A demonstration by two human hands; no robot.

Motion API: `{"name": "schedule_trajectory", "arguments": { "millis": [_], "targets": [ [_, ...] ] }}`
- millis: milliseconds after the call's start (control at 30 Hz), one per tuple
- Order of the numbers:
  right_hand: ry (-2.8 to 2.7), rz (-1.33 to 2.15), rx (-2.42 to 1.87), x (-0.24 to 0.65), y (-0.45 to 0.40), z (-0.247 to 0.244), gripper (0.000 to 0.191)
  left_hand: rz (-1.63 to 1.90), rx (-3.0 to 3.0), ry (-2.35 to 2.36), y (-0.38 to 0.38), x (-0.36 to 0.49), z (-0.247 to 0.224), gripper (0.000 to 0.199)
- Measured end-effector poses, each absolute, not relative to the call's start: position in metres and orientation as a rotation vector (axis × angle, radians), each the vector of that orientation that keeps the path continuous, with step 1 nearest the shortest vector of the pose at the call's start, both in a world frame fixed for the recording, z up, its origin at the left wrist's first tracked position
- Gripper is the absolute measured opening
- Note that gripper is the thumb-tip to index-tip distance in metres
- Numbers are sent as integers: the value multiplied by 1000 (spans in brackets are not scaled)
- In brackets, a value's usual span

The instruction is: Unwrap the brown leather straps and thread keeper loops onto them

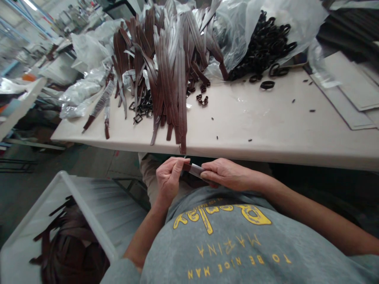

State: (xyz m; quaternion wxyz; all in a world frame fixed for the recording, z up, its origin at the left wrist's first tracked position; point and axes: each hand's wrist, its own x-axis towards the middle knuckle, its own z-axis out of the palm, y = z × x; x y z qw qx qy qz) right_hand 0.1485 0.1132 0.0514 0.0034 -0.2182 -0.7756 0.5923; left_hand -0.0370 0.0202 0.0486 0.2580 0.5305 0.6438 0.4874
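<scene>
Just off the table's front edge, my left hand [170, 173] pinches one end of a brown strap [186, 166], thumb on top. My right hand [223, 173] is closed on the strap's other part, where a pale grey, shiny covering shows. The strap's remaining length is hidden by my hands and shirt. Straight ahead, a thick pile of brown stitched straps [173, 79] lies on the table, several ends reaching its front edge. Black metal buckles [144, 104] lie left of the pile, and small dark brown loops [202, 99] lie to its right.
A heap of black loops [263, 47] spills from a clear plastic bag [239, 23] on the white table [266, 122]. Flat pale sheets [349, 90] lie at the right. Low on my left stands a white bin [100, 221] holding brown straps [74, 244].
</scene>
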Motion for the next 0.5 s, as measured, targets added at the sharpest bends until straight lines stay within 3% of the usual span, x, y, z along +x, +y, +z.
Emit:
{"name": "schedule_trajectory", "arguments": {
  "millis": [267,500],
  "targets": [
    [-2264,2047,-758,172,112,40,38,1258,1408,1846,21,-43,50,42],
    [-2146,2060,-822,180,104,35,32,1390,971,1724,22,-61,39,34]
  ]
}}
